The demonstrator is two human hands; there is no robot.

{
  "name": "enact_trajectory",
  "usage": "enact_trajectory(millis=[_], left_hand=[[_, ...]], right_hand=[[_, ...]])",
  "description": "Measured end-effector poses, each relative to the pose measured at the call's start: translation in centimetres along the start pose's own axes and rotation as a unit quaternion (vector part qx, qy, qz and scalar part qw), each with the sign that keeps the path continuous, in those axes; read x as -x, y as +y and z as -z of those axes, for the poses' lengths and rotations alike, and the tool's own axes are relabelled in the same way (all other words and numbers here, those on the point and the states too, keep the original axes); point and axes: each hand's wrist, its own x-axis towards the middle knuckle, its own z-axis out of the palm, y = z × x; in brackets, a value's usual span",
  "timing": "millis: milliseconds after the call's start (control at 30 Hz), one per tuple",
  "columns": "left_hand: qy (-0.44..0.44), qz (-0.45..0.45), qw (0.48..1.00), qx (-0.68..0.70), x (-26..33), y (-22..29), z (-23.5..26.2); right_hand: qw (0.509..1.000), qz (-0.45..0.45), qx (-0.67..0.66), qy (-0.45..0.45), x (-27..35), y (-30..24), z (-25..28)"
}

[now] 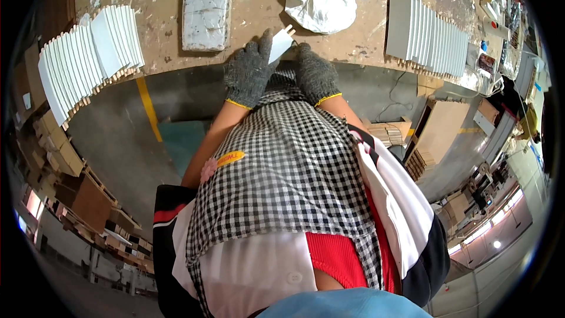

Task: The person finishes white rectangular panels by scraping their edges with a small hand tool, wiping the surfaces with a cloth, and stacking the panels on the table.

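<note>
At the near edge of the bench, my left hand (249,70), in a dark grey knit glove, is closed on a small white panel (279,46). Light wooden pegs stick out of the panel's far end, and its near part is hidden behind the glove. Close by on the right, my right hand (316,72) wears a matching glove with a yellow cuff. Its fingers are curled toward the panel's side, and what they hold, if anything, is hidden. Beyond my left hand lies a white-wrapped block (206,9). A crumpled white cloth (322,3) lies beyond my right hand.
Rows of similar white pegged panels lie at the left (97,50) and right (425,38) of the stained brown bench (165,29). Jars and clutter (494,29) crowd the far right. Below the bench, wooden boards (438,129) stand on the grey floor.
</note>
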Motion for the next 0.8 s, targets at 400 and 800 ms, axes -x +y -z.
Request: enact_trajectory(millis=[400, 800], left_hand=[[-0.021, 0.013, 1.000, 0.017, 0.5, 0.1, 0.2], [0.011, 0.002, 0.894, 0.448, 0.4, -2.9, 2.3]], right_hand=[[0.999, -0.029, 0.035, -0.017, 0.7, 0.5, -0.4], [0.901, 0.037, -0.425, 0.075, -0.2, 2.6, 1.3]])
